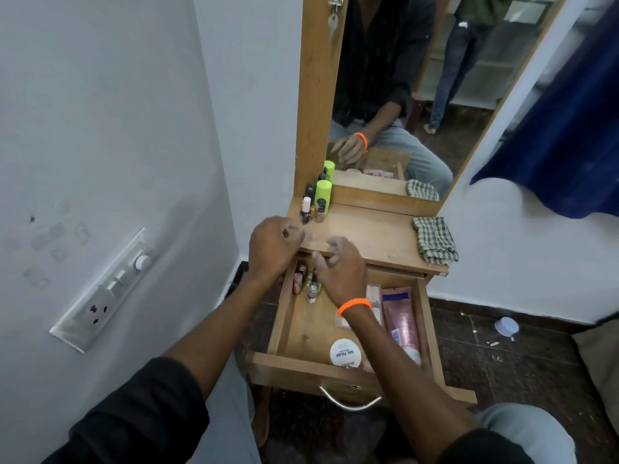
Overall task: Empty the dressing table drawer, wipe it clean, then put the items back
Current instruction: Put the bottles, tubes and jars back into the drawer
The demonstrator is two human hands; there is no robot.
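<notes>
— Drawer of pale, matte wood (284, 326) first: where does it sit?

— Pulled out under the wooden dressing table top (368, 236), its front board carrying a curved metal handle (350, 401). Inside, at the back left corner, small glass nail polish bottles (310, 286) stand in a cluster. Along the right wall lies a glossy pink plastic tube (402, 326), flat, and beside it a pale flat packet (373, 296), partly hidden by the wrist. Near the front lies a round white jar lid printed "NAIL POLISH" (345, 353).

— And the hands?

— Left hand (273, 246) hovers at the table top's front left edge, fingers loosely curled; I cannot tell whether it holds anything. Right hand (338, 269), with a knotted orange wristband (355, 305), hangs over the back of the drawer just above the bottles, fingers curled; motion blur hides whether they pinch something.

— What stands on the top?

— At the back left corner, a lime green cylindrical plastic bottle (323, 192) with several little bottles, among them one with a white cap (305, 211). At the right edge lies a crumpled green-and-white checked cloth (435, 241), soft and folded over.

— Behind it?

— Tall mirror in a wooden frame (316, 95), glossy, reflecting the seated person and the cloth. On the smooth white wall to the left, a white switch panel (104, 296).
</notes>
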